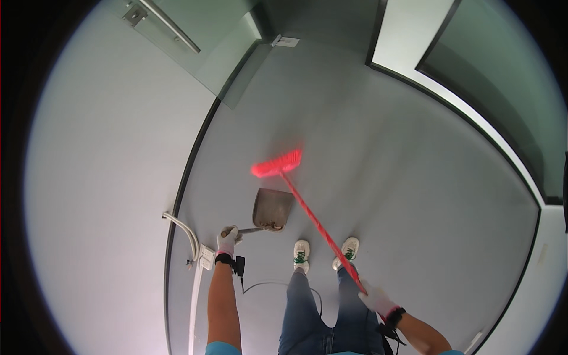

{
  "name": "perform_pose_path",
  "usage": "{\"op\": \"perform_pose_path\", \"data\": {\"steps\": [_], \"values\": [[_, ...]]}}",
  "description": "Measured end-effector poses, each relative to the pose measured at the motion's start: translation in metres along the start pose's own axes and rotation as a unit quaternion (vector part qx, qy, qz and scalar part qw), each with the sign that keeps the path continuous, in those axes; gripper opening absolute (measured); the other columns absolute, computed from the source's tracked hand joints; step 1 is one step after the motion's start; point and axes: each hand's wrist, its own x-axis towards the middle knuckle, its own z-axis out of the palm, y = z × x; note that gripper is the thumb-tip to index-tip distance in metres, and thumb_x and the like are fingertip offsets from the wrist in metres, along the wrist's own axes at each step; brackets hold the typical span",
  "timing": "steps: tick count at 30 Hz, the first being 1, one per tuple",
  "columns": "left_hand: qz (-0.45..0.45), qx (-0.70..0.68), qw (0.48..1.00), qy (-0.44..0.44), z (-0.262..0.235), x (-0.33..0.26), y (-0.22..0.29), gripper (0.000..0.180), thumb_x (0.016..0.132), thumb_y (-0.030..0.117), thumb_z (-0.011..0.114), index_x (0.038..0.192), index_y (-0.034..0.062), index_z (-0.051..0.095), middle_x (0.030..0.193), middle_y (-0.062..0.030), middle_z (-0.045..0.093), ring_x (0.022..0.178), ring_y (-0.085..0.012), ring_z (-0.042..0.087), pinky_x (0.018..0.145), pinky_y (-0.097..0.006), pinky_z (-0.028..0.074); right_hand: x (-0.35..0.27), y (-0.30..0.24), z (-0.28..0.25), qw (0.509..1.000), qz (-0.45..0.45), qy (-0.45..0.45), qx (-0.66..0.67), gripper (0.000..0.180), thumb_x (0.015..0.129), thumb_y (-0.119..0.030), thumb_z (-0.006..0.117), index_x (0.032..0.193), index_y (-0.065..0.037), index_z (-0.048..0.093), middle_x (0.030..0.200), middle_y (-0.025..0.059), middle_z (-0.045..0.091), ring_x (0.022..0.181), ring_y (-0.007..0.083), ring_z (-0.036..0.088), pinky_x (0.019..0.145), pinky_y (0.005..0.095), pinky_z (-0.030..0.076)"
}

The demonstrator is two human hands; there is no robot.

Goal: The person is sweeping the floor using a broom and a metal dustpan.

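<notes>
My left hand (227,240), in a white glove, is closed round the handle of a grey-brown dustpan (271,207). The pan rests on or just over the floor ahead of my feet, and a little debris lies at its back near the handle. My right hand (378,297), also gloved, grips the red pole of a broom (316,222). Its bright red bristle head (278,164) is slightly blurred and sits just beyond the dustpan's far edge, apart from it. The pole slants from my right hand up to the left.
A white wall (106,177) with a dark skirting runs along the left, with a socket box (206,258) and pale hose (188,231) near my left hand. Far left, a glass door (195,35) has a metal handle. White-framed glass panels (497,77) border the right. Grey floor (402,160) lies between.
</notes>
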Motion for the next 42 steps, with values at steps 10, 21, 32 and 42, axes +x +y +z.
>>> {"op": "perform_pose_path", "data": {"steps": [10, 21, 32, 42], "values": [[0.026, 0.014, 0.998, -0.052, -0.035, 0.014, 0.0, 0.013, 0.082, 0.009, 0.062, 0.093, 0.0028, 0.059, 0.077, -0.0062, 0.061, 0.063, -0.0171, 0.064, 0.055, -0.027, 0.054, -0.154, -0.05, 0.052, 0.973, 0.069, -0.097, 0.2, 0.067, 0.084, -0.021, 0.054, 0.143, -0.013, 0.023, 0.065, -0.0003, 0.046, 0.048, 0.0069, 0.045, 0.046, 0.0225, 0.04], [0.114, 0.128, 0.963, -0.209, -0.025, 0.006, 0.03, 0.012, 0.08, 0.008, 0.064, 0.091, 0.0034, 0.062, 0.076, -0.0041, 0.061, 0.062, -0.0124, 0.062, 0.056, -0.025, 0.052, -0.087, -0.05, 0.098, 0.919, 0.105, 0.187, 0.33, 0.065, 0.084, -0.013, 0.052, 0.142, -0.017, 0.023, 0.057, 0.0033, 0.048, 0.04, 0.0123, 0.046, 0.039, 0.0287, 0.041], [0.145, 0.18, 0.936, -0.265, -0.004, 0.024, 0.027, 0.012, 0.081, 0.01, 0.062, 0.092, 0.0052, 0.062, 0.078, -0.0032, 0.061, 0.066, -0.0125, 0.062, 0.059, -0.025, 0.052, -0.009, -0.081, 0.21, 0.915, 0.129, 0.244, 0.294, 0.051, 0.084, -0.018, 0.049, 0.134, -0.017, 0.036, 0.07, 0.0128, 0.057, 0.052, 0.021, 0.057, 0.048, 0.0351, 0.047], [0.134, 0.138, 0.941, -0.277, -0.001, 0.062, 0.016, 0.014, 0.079, 0.005, 0.062, 0.093, 0.0041, 0.06, 0.076, -0.003, 0.06, 0.061, -0.0119, 0.06, 0.054, -0.025, 0.051, -0.17, -0.103, 0.306, 0.888, 0.04, 0.07, 0.452, 0.06, 0.087, -0.009, 0.052, 0.142, -0.008, 0.026, 0.128, 0.0034, 0.046, 0.109, 0.0138, 0.048, 0.089, 0.0234, 0.04]]}}
